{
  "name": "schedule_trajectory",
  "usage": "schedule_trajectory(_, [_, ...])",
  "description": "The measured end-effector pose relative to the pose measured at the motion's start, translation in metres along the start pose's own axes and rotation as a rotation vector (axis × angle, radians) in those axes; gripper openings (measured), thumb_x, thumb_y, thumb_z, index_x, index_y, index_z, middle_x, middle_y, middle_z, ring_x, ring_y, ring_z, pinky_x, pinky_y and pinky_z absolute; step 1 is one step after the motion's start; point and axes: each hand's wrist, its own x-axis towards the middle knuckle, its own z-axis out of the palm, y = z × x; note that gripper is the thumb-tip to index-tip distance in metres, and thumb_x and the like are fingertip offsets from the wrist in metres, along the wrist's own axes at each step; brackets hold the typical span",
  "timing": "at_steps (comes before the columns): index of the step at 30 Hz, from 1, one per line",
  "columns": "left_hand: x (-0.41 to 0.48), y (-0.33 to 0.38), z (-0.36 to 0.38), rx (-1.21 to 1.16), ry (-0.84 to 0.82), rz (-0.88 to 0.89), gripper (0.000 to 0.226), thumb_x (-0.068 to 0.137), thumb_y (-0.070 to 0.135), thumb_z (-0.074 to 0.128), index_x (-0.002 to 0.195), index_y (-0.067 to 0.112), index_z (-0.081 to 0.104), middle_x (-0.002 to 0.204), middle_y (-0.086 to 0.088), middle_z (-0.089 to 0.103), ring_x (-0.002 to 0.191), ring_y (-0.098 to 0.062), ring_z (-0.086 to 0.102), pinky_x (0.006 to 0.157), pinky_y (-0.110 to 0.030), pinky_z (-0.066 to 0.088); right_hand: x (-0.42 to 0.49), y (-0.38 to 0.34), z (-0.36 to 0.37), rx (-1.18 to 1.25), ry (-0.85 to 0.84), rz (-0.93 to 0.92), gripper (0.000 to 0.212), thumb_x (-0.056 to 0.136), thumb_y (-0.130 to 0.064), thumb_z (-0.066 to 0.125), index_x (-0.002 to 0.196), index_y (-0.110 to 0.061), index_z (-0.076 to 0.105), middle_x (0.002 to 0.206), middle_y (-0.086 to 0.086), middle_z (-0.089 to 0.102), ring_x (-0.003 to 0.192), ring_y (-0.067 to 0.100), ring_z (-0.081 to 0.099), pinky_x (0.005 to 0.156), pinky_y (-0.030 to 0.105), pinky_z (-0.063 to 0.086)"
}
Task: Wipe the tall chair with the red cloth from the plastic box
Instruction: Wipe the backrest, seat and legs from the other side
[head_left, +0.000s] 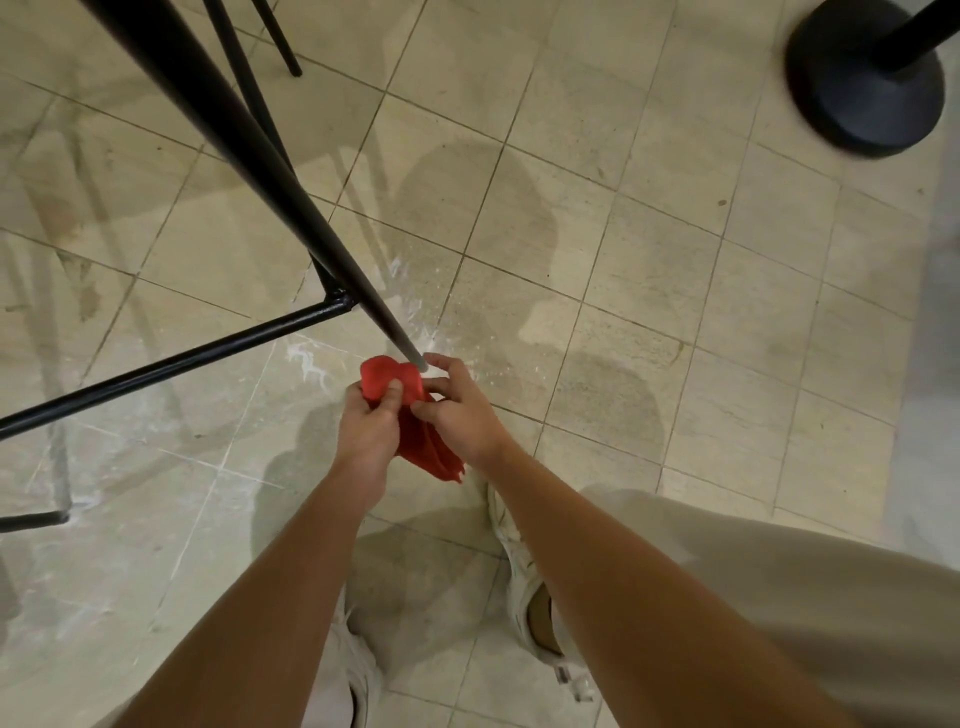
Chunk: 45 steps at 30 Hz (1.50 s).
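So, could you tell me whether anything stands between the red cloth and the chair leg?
Nothing visible does. The left hand and right hand hold the red cloth right at the lower end of the chair leg, with no object between them.

Looking straight down: both hands bunch a crumpled red cloth (390, 383) right at the foot of a slanted black metal chair leg (249, 156). Left hand (370, 427) pinches it, right hand (457, 408) grips beside. Beige tiled floor (649, 249), round black stand base (865, 88) top right.
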Motion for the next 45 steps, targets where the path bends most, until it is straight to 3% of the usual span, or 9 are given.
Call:
schedule_trajectory(3, [-0.005,0.010,0.000,-0.019,0.072,0.093,0.023,0.099,0.031,0.045,0.119,0.019,0.043,0.110,-0.006,0.060,0.105,-0.025,0.059,0.097,-0.048,0.047,-0.003,-0.015,0.001,0.053,0.099,-0.041,0.044,0.088,-0.008,0.055,0.128,-0.021,0.046,0.099,-0.006,0.059,0.097,0.016,0.059,0.091,0.033,0.047])
schedule_trajectory(8, [-0.008,0.035,-0.004,-0.069,0.143,0.305,0.010,0.100,0.035,0.041,0.104,0.027,0.046,0.090,0.004,0.062,0.081,-0.016,0.065,0.085,-0.039,0.054,-0.001,-0.025,-0.005,0.147,0.252,-0.028,0.019,0.096,-0.030,0.048,0.112,-0.021,0.054,0.109,0.005,0.064,0.086,0.014,0.059,0.079,0.028,0.046])
schedule_trajectory(15, [-0.006,0.040,0.011,-0.150,0.066,0.284,0.018,0.101,0.036,0.036,0.092,0.042,0.051,0.084,0.009,0.061,0.070,-0.006,0.066,0.072,-0.026,0.053,0.007,-0.019,-0.001,0.149,0.279,-0.025,0.044,0.097,-0.048,0.037,0.117,-0.015,0.056,0.114,0.004,0.062,0.107,0.023,0.058,0.100,0.042,0.043])
schedule_trajectory(19, [0.004,0.035,0.015,-0.020,0.082,0.243,0.020,0.102,0.038,0.032,0.105,0.030,0.050,0.078,0.008,0.060,0.060,0.003,0.065,0.055,-0.010,0.045,0.012,-0.018,-0.002,0.152,0.280,-0.007,0.050,0.098,-0.050,0.031,0.122,-0.015,0.057,0.115,0.003,0.062,0.107,0.022,0.056,0.099,0.039,0.043])
schedule_trajectory(24, [0.024,0.033,0.013,0.092,0.075,0.160,0.028,0.101,0.040,0.034,0.114,0.022,0.051,0.098,-0.004,0.067,0.095,-0.024,0.065,0.094,-0.040,0.049,0.017,-0.021,-0.007,0.124,0.270,-0.008,0.045,0.100,-0.045,0.028,0.119,-0.018,0.060,0.111,0.001,0.061,0.101,0.017,0.054,0.097,0.038,0.042])
schedule_trajectory(31, [-0.009,0.038,0.012,-0.183,0.116,0.257,0.015,0.101,0.024,0.041,0.105,0.021,0.055,0.094,0.006,0.063,0.091,-0.010,0.063,0.081,-0.023,0.047,0.007,-0.034,0.000,0.154,0.236,-0.037,0.049,0.098,-0.051,0.028,0.119,-0.021,0.060,0.115,0.002,0.061,0.109,0.021,0.058,0.101,0.047,0.044])
schedule_trajectory(36, [-0.018,0.029,0.022,-0.129,0.166,0.289,0.018,0.099,0.022,0.045,0.115,0.016,0.051,0.098,0.006,0.061,0.091,-0.006,0.059,0.071,-0.014,0.041,0.003,-0.038,-0.003,0.118,0.248,-0.060,0.048,0.098,-0.050,0.029,0.117,-0.021,0.062,0.114,0.002,0.063,0.108,0.015,0.057,0.103,0.037,0.041])
schedule_trajectory(40, [-0.006,0.020,0.029,-0.094,0.177,0.171,0.022,0.097,0.022,0.049,0.117,0.014,0.050,0.106,-0.001,0.062,0.102,-0.016,0.059,0.089,-0.027,0.045,0.005,-0.032,-0.013,0.069,0.278,-0.044,0.048,0.099,-0.048,0.029,0.117,-0.019,0.063,0.111,0.001,0.064,0.106,0.014,0.057,0.096,0.029,0.038])
schedule_trajectory(45, [0.023,0.008,0.028,-0.041,0.143,0.054,0.008,0.095,0.021,0.051,0.103,0.020,0.053,0.106,-0.002,0.063,0.107,-0.022,0.058,0.102,-0.042,0.043,0.014,-0.017,-0.019,0.057,0.270,0.003,0.049,0.099,-0.048,0.027,0.117,-0.019,0.062,0.106,0.000,0.062,0.107,0.020,0.057,0.101,0.039,0.041])
